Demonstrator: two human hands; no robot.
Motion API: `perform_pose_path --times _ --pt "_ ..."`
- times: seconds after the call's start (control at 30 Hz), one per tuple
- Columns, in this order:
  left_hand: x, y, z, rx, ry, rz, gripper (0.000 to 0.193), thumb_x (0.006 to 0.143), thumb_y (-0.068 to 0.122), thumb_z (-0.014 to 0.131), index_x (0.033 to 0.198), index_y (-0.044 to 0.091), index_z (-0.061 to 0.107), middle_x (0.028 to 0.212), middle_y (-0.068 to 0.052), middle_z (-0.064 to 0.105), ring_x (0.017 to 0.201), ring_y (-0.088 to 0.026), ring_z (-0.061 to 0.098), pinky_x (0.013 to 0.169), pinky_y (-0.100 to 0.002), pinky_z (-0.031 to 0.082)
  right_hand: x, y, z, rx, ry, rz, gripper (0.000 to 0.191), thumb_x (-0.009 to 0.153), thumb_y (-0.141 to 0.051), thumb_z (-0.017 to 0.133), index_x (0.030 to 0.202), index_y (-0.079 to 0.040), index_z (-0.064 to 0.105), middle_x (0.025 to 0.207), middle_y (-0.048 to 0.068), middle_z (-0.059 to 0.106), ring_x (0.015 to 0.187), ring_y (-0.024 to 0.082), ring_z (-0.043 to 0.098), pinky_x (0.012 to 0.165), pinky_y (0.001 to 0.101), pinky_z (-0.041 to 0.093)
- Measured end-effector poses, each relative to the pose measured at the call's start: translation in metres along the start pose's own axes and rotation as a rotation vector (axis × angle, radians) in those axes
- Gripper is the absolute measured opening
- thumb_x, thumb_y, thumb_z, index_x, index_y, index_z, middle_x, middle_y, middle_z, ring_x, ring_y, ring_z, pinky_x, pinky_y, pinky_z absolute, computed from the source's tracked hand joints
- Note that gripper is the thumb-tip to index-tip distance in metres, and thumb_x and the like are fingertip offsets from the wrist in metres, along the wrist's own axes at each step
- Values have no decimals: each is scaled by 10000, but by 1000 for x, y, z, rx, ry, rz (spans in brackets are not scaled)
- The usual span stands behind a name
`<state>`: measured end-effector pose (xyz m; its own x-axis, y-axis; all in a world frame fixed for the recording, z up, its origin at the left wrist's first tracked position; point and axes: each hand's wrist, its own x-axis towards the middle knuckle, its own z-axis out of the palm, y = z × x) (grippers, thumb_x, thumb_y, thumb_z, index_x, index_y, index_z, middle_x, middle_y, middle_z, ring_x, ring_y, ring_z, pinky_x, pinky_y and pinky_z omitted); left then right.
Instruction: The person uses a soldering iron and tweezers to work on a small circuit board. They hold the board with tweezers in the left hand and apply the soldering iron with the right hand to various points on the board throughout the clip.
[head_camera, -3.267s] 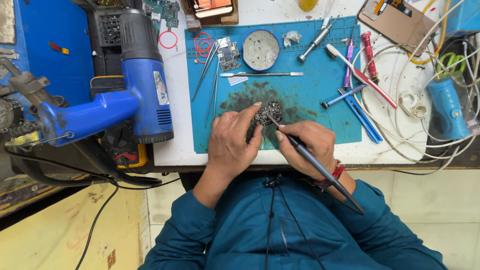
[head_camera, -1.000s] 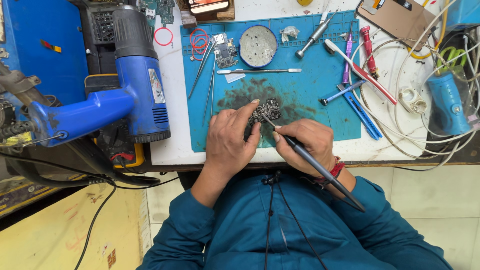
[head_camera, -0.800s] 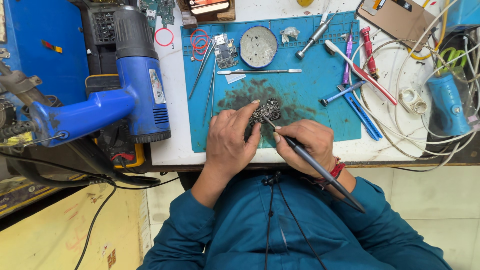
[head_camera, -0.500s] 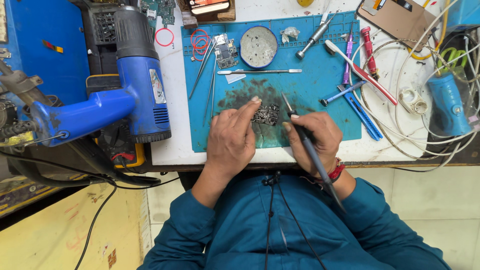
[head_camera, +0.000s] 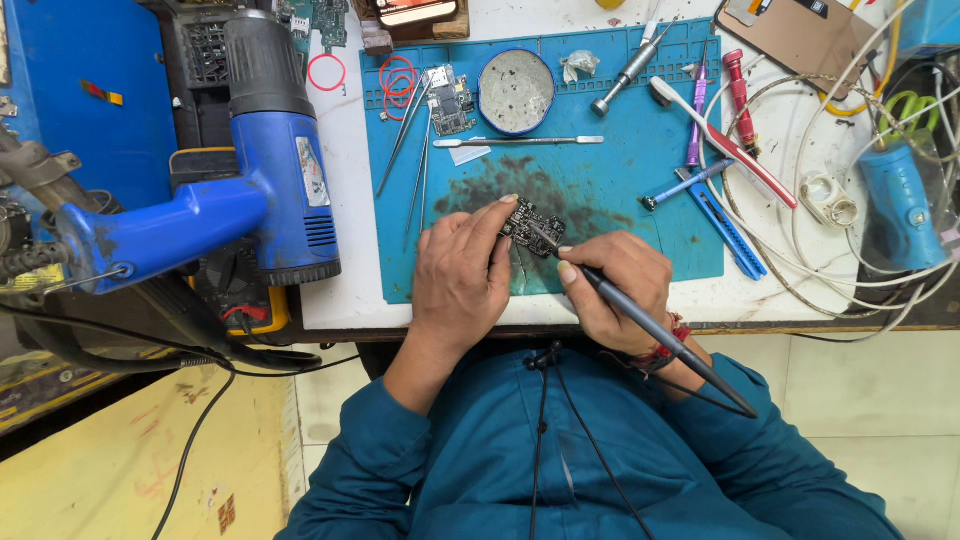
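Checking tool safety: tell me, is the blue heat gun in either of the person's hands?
No, the blue heat gun sits left of the mat, while the right hand holds a dark pen-like tool.

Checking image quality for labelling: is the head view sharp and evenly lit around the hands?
Head view: even, soft light, no glare; the small circuit board and thin dark tool look sharp; straight table edges bow toward the corners, showing wide-angle distortion.

Small dark circuit board (head_camera: 531, 226): irregular outline, lying flat on the sooty patch of the blue mat (head_camera: 640, 215), near its front edge. Slim dark soldering iron (head_camera: 640, 322): angled, tip touching the board's right side, handle toward the person.
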<state>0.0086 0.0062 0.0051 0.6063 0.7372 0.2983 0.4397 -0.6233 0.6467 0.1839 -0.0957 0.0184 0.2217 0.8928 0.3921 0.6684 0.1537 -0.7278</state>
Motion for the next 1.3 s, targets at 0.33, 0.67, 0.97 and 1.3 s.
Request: perform_pose_path --times 0.33,0.67,0.97,1.3 --pt "-1 0 2 8 -19 -23 484 900 55 713 1366 113 598 1181 -43 730 1066 -261 630 918 -397 454 4 -2 0 -1 -38 -23 104 867 -28 757 957 -20 706 861 113 721 741 269 684 672 351 516" --pt "0 -1 3 11 -12 -22 485 897 54 717 1364 114 599 1171 -43 733 1063 -262 635 912 -398 457 5 -3 1 -12 -32 -33 105 871 -34 764 960 -27 708 865 111 723 748 272 686 678 354 522" --pt "-1 -1 3 18 -6 -18 482 895 55 719 1358 117 600 1161 -34 735 1053 -257 635 903 -397 458 5 -3 1 -13 -24 -30 117 858 -29 767 961 -20 713 845 112 716 730 269 679 667 351 515" --pt "-1 -1 4 12 5 -16 472 901 52 716 1354 119 603 1163 -30 735 1057 -255 635 911 -399 462 4 -3 1 -13 -6 -14 109 860 -27 765 956 -15 716 827 112 709 712 267 673 650 349 500"
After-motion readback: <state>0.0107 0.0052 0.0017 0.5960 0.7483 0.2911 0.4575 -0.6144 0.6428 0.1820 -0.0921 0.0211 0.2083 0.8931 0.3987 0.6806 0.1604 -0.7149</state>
